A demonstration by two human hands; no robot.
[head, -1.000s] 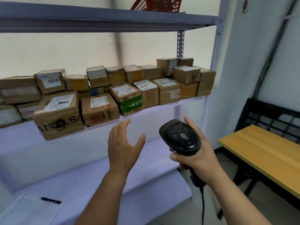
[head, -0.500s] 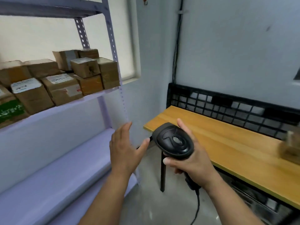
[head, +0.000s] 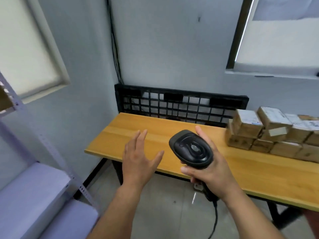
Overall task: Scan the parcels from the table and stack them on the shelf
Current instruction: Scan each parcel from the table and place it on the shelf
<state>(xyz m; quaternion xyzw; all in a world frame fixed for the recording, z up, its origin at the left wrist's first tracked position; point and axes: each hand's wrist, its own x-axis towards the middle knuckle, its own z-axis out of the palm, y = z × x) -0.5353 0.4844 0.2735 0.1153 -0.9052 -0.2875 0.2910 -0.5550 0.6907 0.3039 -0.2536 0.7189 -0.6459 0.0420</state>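
Observation:
Several brown cardboard parcels (head: 269, 133) with white labels are stacked at the right end of the wooden table (head: 131, 135). My right hand (head: 212, 171) grips a black barcode scanner (head: 191, 149) by its handle, held over the table's front edge, well left of the parcels. My left hand (head: 139, 159) hovers empty with fingers spread, just left of the scanner. The grey metal shelf (head: 34, 190) shows at the lower left, with only a corner of one parcel (head: 4, 100) visible at the left edge.
A black plastic grid pallet (head: 181, 104) leans against the wall behind the table. The scanner's cable (head: 214, 219) hangs down toward the tiled floor. The shelf's perforated upright (head: 57, 159) stands between shelf and table. Windows sit on the left and upper right.
My view has swung right from the shelf full of parcels to the table, bringing the parcel stack into sight. Both hands keep the same pose, scanner still held.

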